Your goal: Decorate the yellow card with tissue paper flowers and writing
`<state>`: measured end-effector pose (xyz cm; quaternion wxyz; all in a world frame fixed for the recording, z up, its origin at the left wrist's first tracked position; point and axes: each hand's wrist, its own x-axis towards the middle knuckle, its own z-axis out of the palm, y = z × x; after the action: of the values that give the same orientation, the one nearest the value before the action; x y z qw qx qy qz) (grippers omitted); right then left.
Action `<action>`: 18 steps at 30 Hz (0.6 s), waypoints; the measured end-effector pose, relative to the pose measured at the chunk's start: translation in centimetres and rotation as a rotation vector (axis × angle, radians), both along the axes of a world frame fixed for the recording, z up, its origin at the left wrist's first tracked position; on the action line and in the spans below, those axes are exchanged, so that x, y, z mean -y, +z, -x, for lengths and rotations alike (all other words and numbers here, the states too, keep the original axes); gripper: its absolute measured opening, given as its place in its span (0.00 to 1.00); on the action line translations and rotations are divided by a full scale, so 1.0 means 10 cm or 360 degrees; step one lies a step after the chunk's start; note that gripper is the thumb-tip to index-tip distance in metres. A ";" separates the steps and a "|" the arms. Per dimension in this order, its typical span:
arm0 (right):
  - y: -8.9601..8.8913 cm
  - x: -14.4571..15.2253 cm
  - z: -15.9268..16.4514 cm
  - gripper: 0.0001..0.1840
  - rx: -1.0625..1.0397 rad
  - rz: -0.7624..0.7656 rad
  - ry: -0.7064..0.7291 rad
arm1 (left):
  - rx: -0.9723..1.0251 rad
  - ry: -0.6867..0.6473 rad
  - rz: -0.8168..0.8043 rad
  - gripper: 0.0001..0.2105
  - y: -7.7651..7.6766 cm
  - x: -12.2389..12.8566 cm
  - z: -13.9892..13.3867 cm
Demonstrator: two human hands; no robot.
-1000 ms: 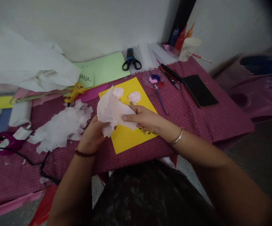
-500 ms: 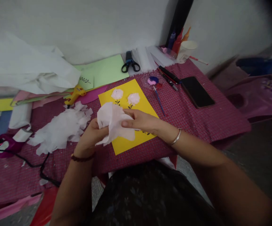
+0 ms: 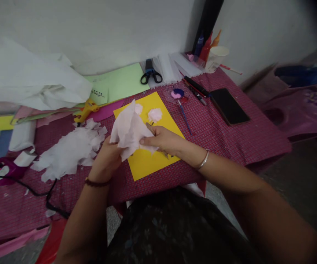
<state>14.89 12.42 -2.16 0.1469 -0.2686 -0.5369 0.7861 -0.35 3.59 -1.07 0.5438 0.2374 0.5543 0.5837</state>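
Observation:
A crumpled piece of thin pale tissue paper (image 3: pixel 128 128) is gripped between my hands, above a yellow sheet (image 3: pixel 144 168). My left hand (image 3: pixel 107 157) is closed on its lower left side, with the fingertips hidden behind the paper. My right hand (image 3: pixel 161 140) pinches the right edge between thumb and fingers. A thin pointed piece (image 3: pixel 165 154) juts out below the right hand; what it is I cannot make out. On the yellow sheet are pale pink paper flowers, one in full view (image 3: pixel 155 115) and another (image 3: pixel 138 109) partly covered by the tissue paper.
Left of the hands lies a heap of white paper scraps (image 3: pixel 73 150), with a yellow glue gun (image 3: pixel 87 110) behind it. Scissors (image 3: pixel 150 73) rest at the back. To the right are a paint palette (image 3: pixel 177 94), a paintbrush (image 3: pixel 185 118), a phone (image 3: pixel 229 107) and a paper cup (image 3: pixel 216 58).
The tissue paper has been turned and raised, its tip now pointing up and covering part of the left flower. My left hand has shifted slightly; the right stays nearly in place.

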 end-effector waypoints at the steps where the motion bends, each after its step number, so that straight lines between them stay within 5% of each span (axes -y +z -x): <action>1: 0.00 -0.01 -0.01 0.08 0.0026 0.0017 0.0005 | -0.0017 0.0015 -0.0026 0.19 0.01 0.00 0.02; 10: 0.02 -0.07 -0.04 0.09 0.0006 0.0200 0.0044 | 0.0057 0.0074 -0.0097 0.14 0.04 -0.01 0.15; 18: 0.09 -0.12 -0.11 0.13 0.0111 0.0092 0.0047 | 0.0227 0.0242 -0.0220 0.13 0.10 0.04 0.32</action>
<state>15.98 13.62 -1.29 0.1087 -0.2921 -0.5227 0.7935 -3.58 3.24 -0.07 0.5183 0.1896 0.4890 0.6756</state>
